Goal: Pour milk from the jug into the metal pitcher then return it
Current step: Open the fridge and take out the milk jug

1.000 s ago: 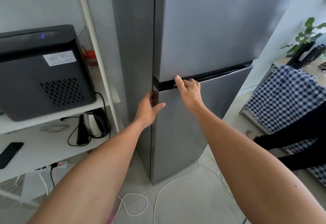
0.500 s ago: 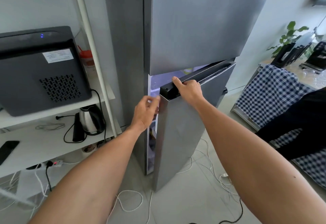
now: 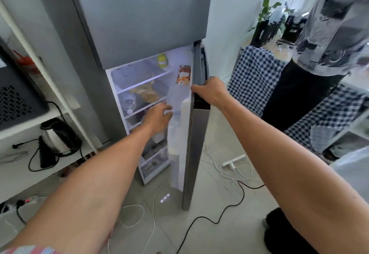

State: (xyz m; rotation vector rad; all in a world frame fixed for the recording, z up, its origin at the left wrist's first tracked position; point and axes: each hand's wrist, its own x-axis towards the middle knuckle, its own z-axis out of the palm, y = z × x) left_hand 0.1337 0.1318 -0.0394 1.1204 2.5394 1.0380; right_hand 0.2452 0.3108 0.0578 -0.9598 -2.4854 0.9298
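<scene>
The grey fridge's lower door stands wide open, edge-on to me. My right hand grips the top edge of that door. My left hand reaches into the lit fridge interior with fingers apart, just left of the door shelves and holding nothing. A pale, whitish container that may be the milk jug sits in the door rack just below my left hand, blurred. No metal pitcher is visible.
Glass fridge shelves hold bags, a bottle and a green-lidded jar. A white rack at left carries a kettle and a black appliance. Cables and a power strip lie on the floor. Another person stands right, by a checked cloth.
The lower fridge door swung from closed to wide open, pulled by my right hand. My left hand left the door edge and moved into the fridge interior.
</scene>
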